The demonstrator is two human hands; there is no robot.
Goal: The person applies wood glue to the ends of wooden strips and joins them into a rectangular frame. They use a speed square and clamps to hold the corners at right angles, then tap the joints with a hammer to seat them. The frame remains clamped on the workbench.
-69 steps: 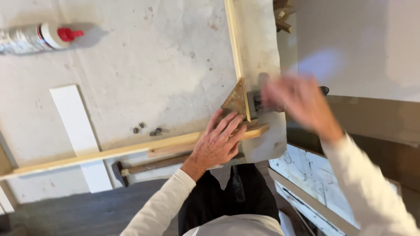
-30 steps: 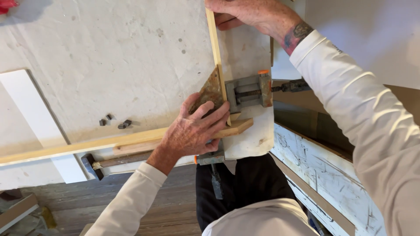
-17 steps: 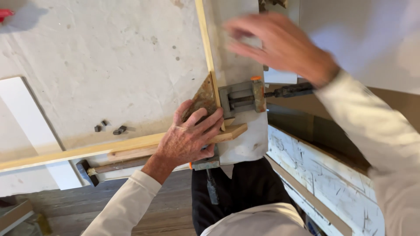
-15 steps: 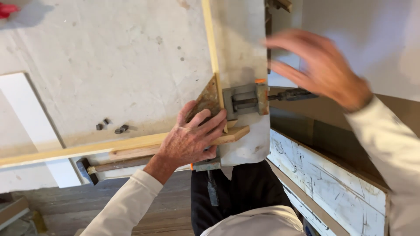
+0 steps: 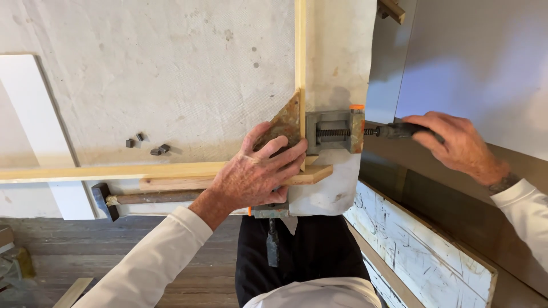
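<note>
While left hand (image 5: 254,179) presses corner clamp (image 5: 319,132), fingers spread, right hand (image 5: 454,142) fingers gripping its handle (image 5: 399,130).

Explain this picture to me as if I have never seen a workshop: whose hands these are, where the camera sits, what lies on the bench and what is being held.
There is one view, from a camera worn on the person's head, looking down at their own two bare hands in white sleeves. The left hand presses flat on the corner where two pale wood strips meet: a long horizontal strip and an upright strip. A metal corner clamp, with a rusty triangular plate, grips that joint at the edge of the pale workbench. The right hand holds the dark handle of the clamp's screw, out past the bench edge. A few small dark bits, too small to identify, lie on the bench, and a hammer lies along the near edge, beside a white board.
</note>
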